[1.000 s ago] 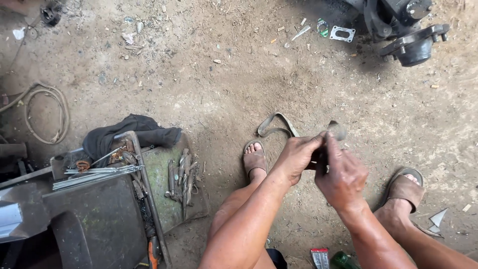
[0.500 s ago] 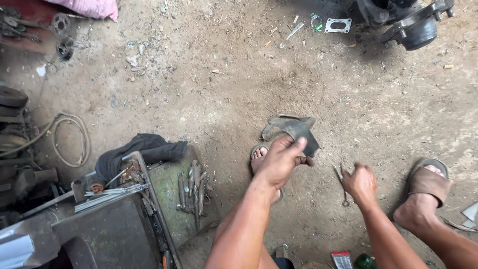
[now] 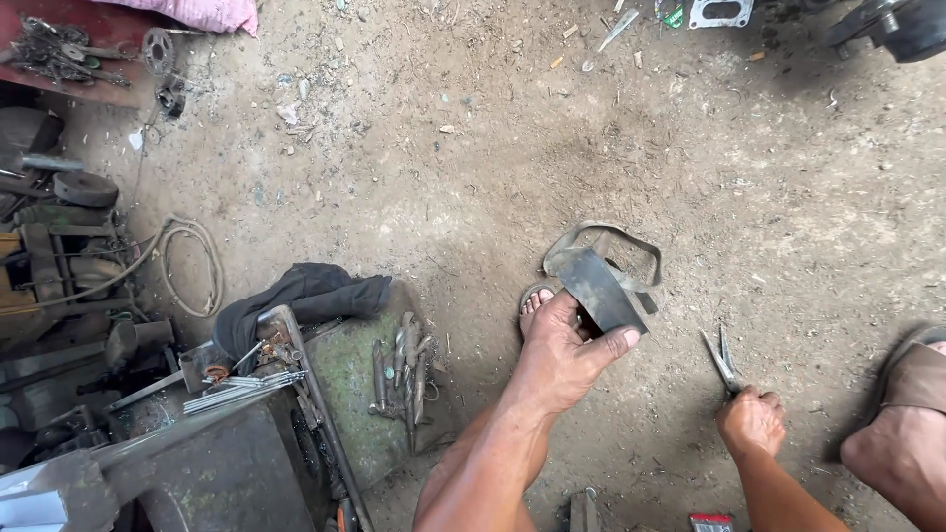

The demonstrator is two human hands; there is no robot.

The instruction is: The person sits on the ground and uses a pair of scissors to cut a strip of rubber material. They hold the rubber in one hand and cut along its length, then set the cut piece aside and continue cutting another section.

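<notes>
Head view, looking down at a dirt floor. Left hand: fingers closed on a dark rubber strip, thumb extended along its lower edge, strip lifted clear of the ground just above a sandalled foot. Strip is flat, wide and cut square at the near end; its far end runs into a thinner curled loop lying just beyond the fingertips.

Right hand: fist clamped on the handles of metal scissors, blades pointing away from the wrist and slightly parted, tips low over the ground. Scissors sit to the right of the strip, near it but not touching.

Beyond the left forearm, toward the left: a green metal box with a row of rusty tools on it, a dark cloth draped at its far corner, a coil of hose further out. Other foot in a brown sandal to the right of the right hand.

Judgement: step in hand looks like presenting the strip for trimming, material gripped and tool ready but apart. A cut would call for bringing the blades across to the strip's free end, opening them wider, and keeping the strip taut, with the thumb clear of the cut line.
</notes>
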